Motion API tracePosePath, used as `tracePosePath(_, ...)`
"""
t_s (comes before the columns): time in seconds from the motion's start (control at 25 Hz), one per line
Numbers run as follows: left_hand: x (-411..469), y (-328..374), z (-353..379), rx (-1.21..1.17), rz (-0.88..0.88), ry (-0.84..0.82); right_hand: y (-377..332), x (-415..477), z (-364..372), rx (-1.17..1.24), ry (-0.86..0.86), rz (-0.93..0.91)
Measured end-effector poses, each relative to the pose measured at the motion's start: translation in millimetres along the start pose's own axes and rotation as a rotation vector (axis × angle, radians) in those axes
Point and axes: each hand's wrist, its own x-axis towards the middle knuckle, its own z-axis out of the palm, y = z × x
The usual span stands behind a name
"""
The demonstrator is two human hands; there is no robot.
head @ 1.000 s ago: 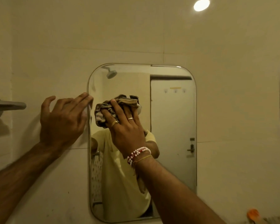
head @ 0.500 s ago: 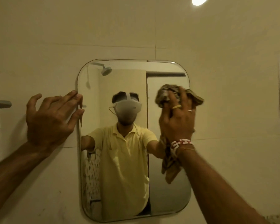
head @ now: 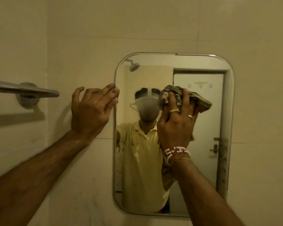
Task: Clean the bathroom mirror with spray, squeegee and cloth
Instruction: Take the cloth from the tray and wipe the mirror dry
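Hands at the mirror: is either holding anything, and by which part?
The right hand presses a bunched cloth to the mirror, gripping its crumpled middle. The left hand holds nothing; its fingertips rest at the mirror's left edge.

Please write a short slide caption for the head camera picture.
Right hand presses a cloth on the mirror; left hand touches its edge.

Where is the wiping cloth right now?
In the head view, the cloth is bunched under the right hand, pressed on the mirror in its upper middle part.
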Motion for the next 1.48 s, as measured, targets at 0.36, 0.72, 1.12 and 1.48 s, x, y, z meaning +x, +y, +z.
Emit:
tracePosePath(0.36, 3.4, -11.7, -1.7, -0.001, 0.071, -0.035, -102.2, -66.0, 42.7, 0.014, -0.21, -0.301)
tracePosePath(0.72, 2.4, -16.0, 1.5, 0.044, 0.085, -0.023, -45.5, -76.1, 18.2, -0.022, -0.295, -0.468)
tracePosePath(1.12, 0.3, -34.7, 25.6, -0.004, 0.106, -0.046, 113.9, -23.3, -43.5, -0.035, -0.102, -0.209)
tracePosePath(1.48, -1.0, -6.5, 4.1, 0.029, 0.052, -0.018, 100.3, -28.3, -39.2, -0.006, 0.037, 0.085)
